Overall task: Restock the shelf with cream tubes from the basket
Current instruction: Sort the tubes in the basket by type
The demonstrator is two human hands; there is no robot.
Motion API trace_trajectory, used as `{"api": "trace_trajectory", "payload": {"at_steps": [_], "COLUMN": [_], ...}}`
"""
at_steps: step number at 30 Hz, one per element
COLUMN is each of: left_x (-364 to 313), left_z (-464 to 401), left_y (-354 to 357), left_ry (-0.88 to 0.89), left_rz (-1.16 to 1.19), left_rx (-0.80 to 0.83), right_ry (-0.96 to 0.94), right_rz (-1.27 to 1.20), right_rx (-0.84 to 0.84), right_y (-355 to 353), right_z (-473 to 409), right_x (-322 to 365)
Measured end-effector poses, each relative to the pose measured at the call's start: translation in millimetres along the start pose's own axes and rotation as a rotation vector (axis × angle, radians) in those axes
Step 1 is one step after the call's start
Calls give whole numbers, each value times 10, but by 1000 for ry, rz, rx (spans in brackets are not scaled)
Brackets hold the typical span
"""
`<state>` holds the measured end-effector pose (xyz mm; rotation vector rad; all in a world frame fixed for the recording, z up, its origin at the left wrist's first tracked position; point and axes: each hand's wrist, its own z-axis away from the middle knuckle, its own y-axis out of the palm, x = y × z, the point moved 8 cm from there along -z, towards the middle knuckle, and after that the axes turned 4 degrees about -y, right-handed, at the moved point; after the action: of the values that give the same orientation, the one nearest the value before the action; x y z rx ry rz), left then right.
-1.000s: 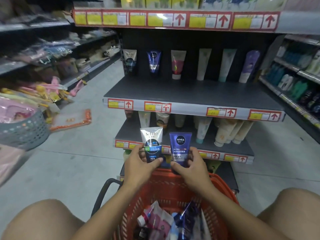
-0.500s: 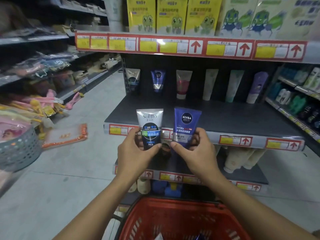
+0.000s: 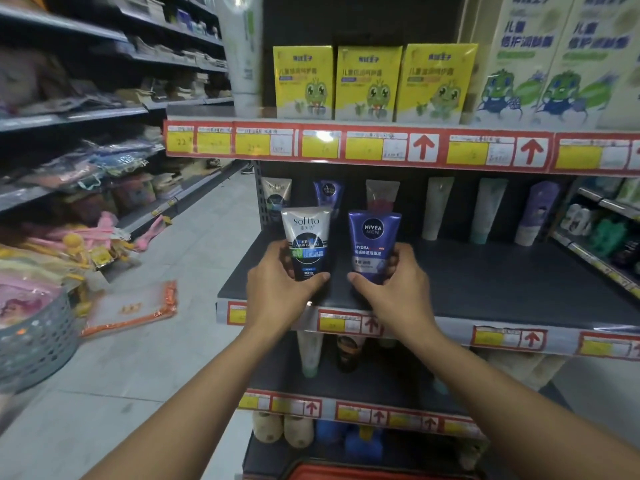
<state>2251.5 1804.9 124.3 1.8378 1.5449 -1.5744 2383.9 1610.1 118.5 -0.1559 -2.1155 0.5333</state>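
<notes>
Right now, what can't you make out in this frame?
- Basket: head view, cut off by the bottom edge; contents unseen.
- Tube caps: hidden behind left hand and right hand, so whether the Softto tube or Nivea tube touches the shelf is unclear.
- Price tags: blurred, unreadable.

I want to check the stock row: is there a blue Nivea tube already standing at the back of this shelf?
Yes, a blue tube stands at the back of the shelf, behind the tubes that the hands hold.
</notes>
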Motion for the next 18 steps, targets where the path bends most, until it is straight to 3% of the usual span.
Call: {"api": "trace_trajectory", "payload": {"at_steps": [12, 18], "left_x": [142, 157], "left_z": [-7, -51], "left_y": [101, 109], "left_ry": [-22, -39], "left_rz": [-85, -275], "left_rx": [-3, -31], "right_ry": [22, 69], "right_rz": [179, 329], "right_rx": [63, 141], "right_y": [150, 199], "right_z": [24, 18], "right_x": [-83, -112]}}
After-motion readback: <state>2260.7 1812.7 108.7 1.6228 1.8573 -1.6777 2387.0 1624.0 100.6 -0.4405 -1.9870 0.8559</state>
